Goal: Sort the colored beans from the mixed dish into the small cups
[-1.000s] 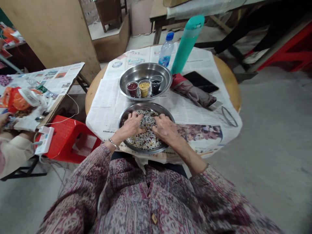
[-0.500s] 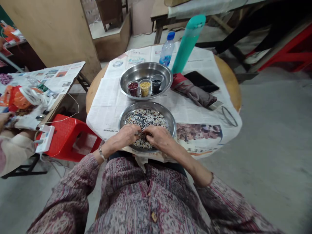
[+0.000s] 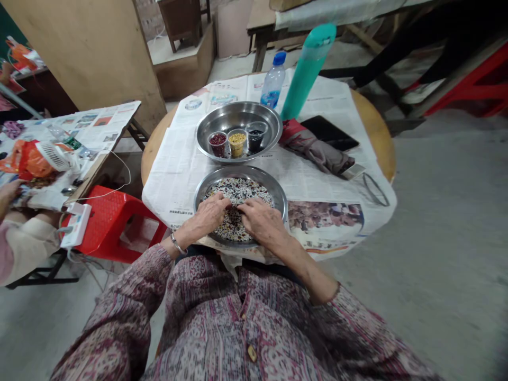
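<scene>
A shallow metal basin (image 3: 278,190) stands at the table's near edge, its bottom spread with mixed small grains and beans (image 3: 242,190), mostly white and black. Over its left side is my left hand (image 3: 212,212), fingers curled down into the grains. My right hand (image 3: 262,218) faces it from the right, thumb and fingers bent together. Both sets of fingertips are partly hidden, so what they pinch is too small to make out. Behind, a second metal basin (image 3: 234,112) holds clear cups of dark red beans (image 3: 218,139), yellow beans (image 3: 237,141) and black beans (image 3: 255,139).
Newspaper covers the round table. A water bottle (image 3: 272,82), a teal flask (image 3: 308,71), a folded umbrella (image 3: 317,151) and a dark tablet-like object (image 3: 330,132) lie or stand beyond. Left are a red stool (image 3: 107,222), a power strip (image 3: 77,225) and another person's arm (image 3: 8,193).
Both hands have shifted slightly away from me within the basin and a little apart. More grains show between and below them.
</scene>
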The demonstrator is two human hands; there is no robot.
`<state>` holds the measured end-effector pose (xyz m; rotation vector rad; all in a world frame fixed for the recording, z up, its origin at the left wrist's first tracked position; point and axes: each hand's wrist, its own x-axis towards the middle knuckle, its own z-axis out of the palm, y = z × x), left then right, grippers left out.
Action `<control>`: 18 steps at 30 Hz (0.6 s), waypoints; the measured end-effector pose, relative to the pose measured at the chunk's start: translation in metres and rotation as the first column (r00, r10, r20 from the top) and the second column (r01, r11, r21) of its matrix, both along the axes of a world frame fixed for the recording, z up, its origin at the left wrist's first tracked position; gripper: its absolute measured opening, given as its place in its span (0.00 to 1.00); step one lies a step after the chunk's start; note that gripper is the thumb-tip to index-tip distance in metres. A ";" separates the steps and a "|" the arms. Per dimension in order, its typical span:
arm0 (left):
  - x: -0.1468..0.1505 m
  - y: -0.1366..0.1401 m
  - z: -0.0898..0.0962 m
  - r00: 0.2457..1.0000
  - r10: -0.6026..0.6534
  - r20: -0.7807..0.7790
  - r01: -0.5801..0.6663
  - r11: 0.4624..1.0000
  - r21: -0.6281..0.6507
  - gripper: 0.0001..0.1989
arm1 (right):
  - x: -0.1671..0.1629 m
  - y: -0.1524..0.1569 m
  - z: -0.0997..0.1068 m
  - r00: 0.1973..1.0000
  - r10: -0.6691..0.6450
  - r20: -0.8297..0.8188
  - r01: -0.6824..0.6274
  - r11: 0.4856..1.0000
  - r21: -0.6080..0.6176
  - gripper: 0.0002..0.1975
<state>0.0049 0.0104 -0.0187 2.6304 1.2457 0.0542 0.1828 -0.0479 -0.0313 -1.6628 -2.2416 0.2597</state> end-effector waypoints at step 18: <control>0.036 0.032 0.001 0.987 -0.160 0.004 0.160 0.987 -0.030 0.12 | 0.006 -0.023 -0.021 0.969 -0.216 -0.119 0.237 0.949 0.208 0.10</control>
